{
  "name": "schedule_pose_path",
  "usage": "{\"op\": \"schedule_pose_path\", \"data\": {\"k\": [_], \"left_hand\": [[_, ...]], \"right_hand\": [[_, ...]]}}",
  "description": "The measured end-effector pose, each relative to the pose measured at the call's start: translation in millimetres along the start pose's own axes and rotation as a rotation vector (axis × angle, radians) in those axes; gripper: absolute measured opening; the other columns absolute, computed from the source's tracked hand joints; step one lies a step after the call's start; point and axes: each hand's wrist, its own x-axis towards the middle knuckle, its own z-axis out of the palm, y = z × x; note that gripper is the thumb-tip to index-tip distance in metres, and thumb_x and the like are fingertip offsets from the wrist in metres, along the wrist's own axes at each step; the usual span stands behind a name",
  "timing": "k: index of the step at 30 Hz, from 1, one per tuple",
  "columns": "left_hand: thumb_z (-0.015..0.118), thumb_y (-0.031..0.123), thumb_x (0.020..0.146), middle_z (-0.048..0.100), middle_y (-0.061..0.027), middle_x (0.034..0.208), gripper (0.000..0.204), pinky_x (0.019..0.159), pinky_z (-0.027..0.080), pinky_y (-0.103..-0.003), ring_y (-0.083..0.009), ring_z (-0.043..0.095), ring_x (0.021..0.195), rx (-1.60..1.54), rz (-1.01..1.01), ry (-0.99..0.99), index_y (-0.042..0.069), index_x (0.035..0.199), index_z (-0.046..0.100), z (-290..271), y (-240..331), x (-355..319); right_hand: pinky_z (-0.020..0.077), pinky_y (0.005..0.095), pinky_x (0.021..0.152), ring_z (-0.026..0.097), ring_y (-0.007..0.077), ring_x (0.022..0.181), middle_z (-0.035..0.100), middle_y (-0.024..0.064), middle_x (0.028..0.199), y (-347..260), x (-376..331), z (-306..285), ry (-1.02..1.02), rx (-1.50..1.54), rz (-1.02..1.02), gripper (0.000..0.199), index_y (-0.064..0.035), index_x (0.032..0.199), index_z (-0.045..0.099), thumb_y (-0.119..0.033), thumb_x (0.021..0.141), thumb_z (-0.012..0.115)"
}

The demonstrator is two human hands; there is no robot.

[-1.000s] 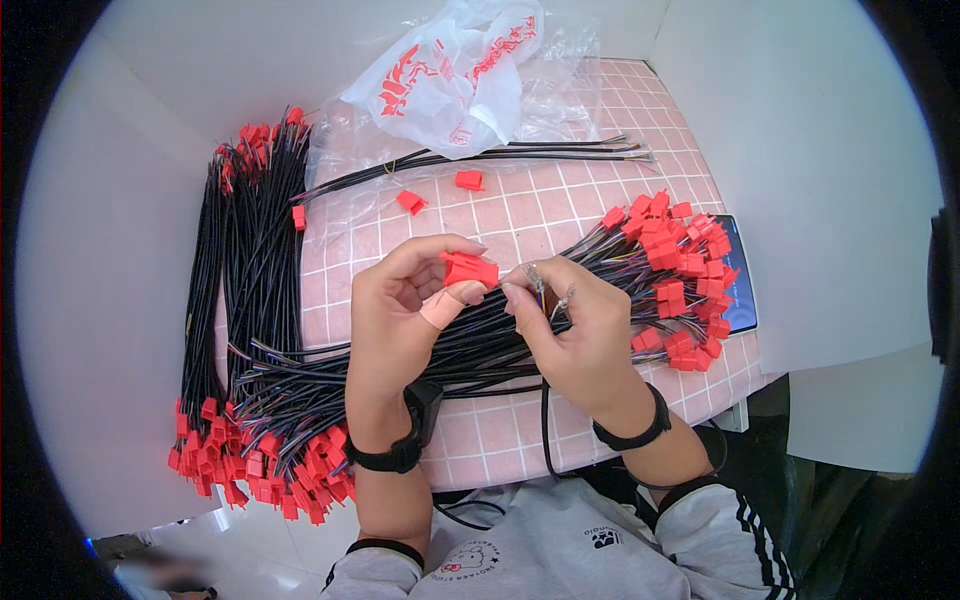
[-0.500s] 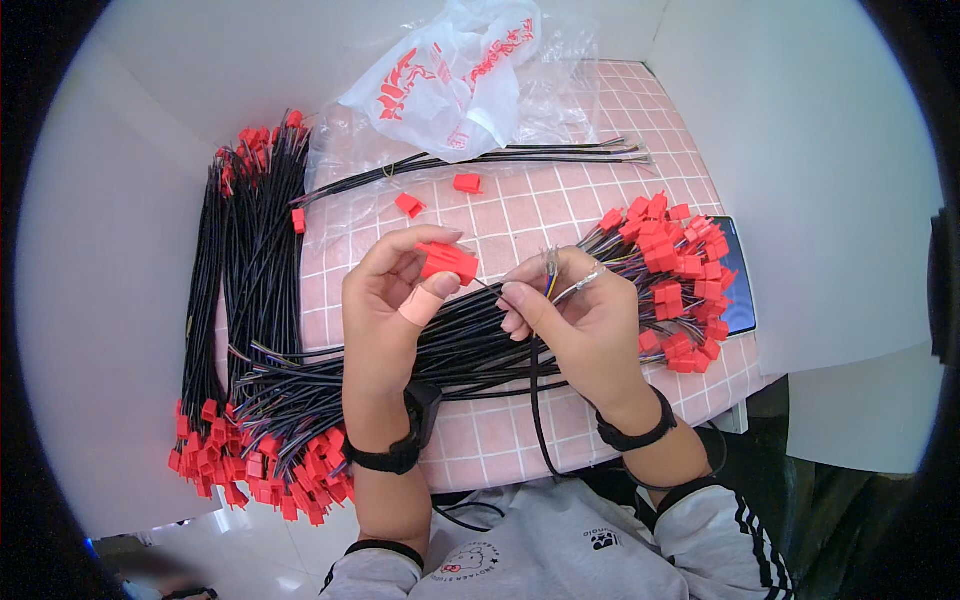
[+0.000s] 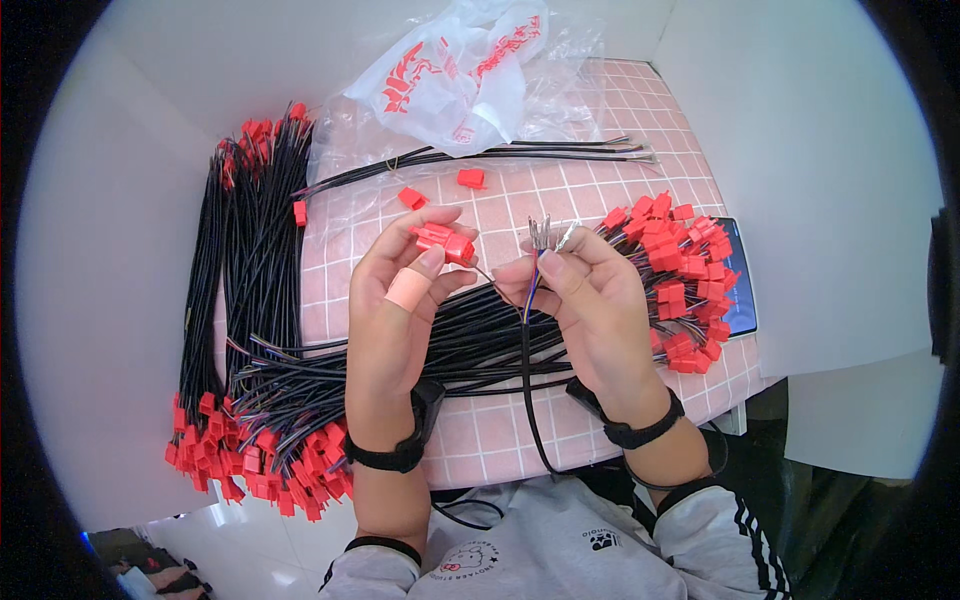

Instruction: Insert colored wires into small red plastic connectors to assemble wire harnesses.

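Nearest, a black cable (image 3: 527,385) rises past the edge of the worktop (image 3: 485,440) to the right hand (image 3: 597,292), whose fingers pinch its splayed wires (image 3: 540,236), metal ends up. The left hand's (image 3: 390,290) thumb and fingers grip a red connector (image 3: 443,243) above the bundled cables (image 3: 470,335). A second ago the hands nearly met; now they've parted, and one thin wire (image 3: 491,280) spans the gap, so I'd judge it seated, the rest not. Beyond lie loose red connectors (image 3: 472,179) and a white plastic bag (image 3: 455,90).
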Motion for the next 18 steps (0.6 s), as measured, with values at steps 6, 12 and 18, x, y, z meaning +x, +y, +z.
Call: {"op": "schedule_pose_path", "data": {"k": [6, 12, 18], "left_hand": [[0.047, 0.008, 0.08, 0.055, -0.0142, 0.097, 0.03, 0.073, 0.046, -0.027, -0.015, 0.055, 0.085, 0.019, -0.018, -0.039, -0.005, 0.107, 0.047, 0.3, -0.6, 0.3], [0.047, 0.007, 0.08, 0.055, -0.0132, 0.097, 0.028, 0.074, 0.046, -0.026, -0.0143, 0.055, 0.085, 0.029, -0.039, -0.061, -0.004, 0.106, 0.047, 0.7, -1.2, -0.2], [0.052, 0.013, 0.077, 0.054, -0.0144, 0.098, 0.036, 0.074, 0.046, -0.026, -0.0158, 0.055, 0.086, 0.069, -0.036, -0.046, -0.004, 0.108, 0.047, 1.1, -1.7, -0.3]], "right_hand": [[0.0489, 0.0266, 0.071, 0.06, 0.0175, 0.08, 0.06, 0.0141, 0.084, 1.3, 0.2, -1.0, 0.032, 0.002, 0.003, 0.015, 0.0043, 0.095, 0.049, -0.002, 0.082, 0.05], [0.0504, 0.0266, 0.069, 0.06, 0.0175, 0.075, 0.06, 0.0144, 0.081, -0.2, -0.4, 3.0, 0.074, -0.046, -0.066, 0.012, 0.0041, 0.09, 0.047, 0.003, 0.079, 0.051], [0.0509, 0.0268, 0.068, 0.06, 0.018, 0.074, 0.059, 0.0137, 0.082, 0.3, 0.4, 1.1, 0.07, -0.041, -0.104, 0.012, 0.0011, 0.084, 0.044, 0.005, 0.077, 0.053]]}}
